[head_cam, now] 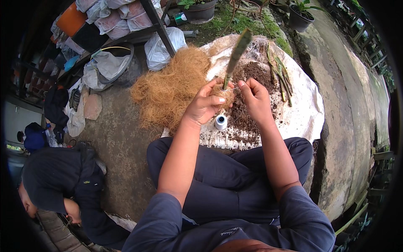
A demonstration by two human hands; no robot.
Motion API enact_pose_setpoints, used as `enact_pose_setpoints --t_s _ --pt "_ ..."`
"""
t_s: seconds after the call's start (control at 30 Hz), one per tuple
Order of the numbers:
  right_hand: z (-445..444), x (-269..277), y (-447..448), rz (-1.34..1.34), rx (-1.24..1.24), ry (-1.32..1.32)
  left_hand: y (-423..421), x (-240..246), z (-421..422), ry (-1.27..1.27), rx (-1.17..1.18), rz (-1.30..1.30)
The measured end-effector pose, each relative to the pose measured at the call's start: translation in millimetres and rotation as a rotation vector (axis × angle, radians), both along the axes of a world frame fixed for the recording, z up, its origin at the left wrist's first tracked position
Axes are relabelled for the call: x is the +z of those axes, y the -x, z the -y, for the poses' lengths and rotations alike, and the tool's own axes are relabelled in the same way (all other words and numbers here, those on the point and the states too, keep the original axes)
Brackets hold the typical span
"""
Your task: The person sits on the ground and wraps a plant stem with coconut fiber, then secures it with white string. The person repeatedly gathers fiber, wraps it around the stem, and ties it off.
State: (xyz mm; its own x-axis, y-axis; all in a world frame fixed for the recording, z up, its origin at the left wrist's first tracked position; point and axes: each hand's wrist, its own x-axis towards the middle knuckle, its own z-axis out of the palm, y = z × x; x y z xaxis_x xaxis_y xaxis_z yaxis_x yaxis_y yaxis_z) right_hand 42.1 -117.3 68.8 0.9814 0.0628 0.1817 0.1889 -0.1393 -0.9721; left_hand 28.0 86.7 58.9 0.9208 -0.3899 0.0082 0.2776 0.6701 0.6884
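My left hand holds a ball of brown coconut fibre with one upright snake plant leaf rising out of it. White thread crosses the ball near the leaf's base and runs to my right hand, whose thumb and finger pinch it. Just below the ball, a white thread spool stands on a white woven sack. Dark crumbly soil lies on the sack beneath and between my hands. Several cut leaves rest on its right part.
A large heap of loose coconut fibre lies left of the sack. Behind it are a white plastic bag and a rack of bagged material. Potted plants stand at the back. Another person bends at the lower left.
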Motion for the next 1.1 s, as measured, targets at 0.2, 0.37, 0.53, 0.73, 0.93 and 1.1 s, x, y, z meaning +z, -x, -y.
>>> enact_pose_setpoints --t_s 0.2,0.37,0.53,0.73,0.93,1.1 --pt "-11 7 10 -0.016 -0.039 0.054 -1 -9 5 -0.106 0.003 0.061" --pt "-10 6 10 0.083 -0.125 0.118 0 -7 12 -0.031 -0.032 0.122" --pt "-5 7 7 0.090 -0.094 0.131 0 -7 16 -0.007 -0.007 0.195" --pt "-7 8 8 -0.004 -0.074 0.012 3 -4 17 0.028 -0.040 0.146" --pt "-4 13 5 0.054 -0.102 0.000 5 -2 18 -0.089 -0.091 0.166" --pt "-4 14 5 0.080 -0.111 0.031 2 -7 13 -0.070 -0.113 0.118"
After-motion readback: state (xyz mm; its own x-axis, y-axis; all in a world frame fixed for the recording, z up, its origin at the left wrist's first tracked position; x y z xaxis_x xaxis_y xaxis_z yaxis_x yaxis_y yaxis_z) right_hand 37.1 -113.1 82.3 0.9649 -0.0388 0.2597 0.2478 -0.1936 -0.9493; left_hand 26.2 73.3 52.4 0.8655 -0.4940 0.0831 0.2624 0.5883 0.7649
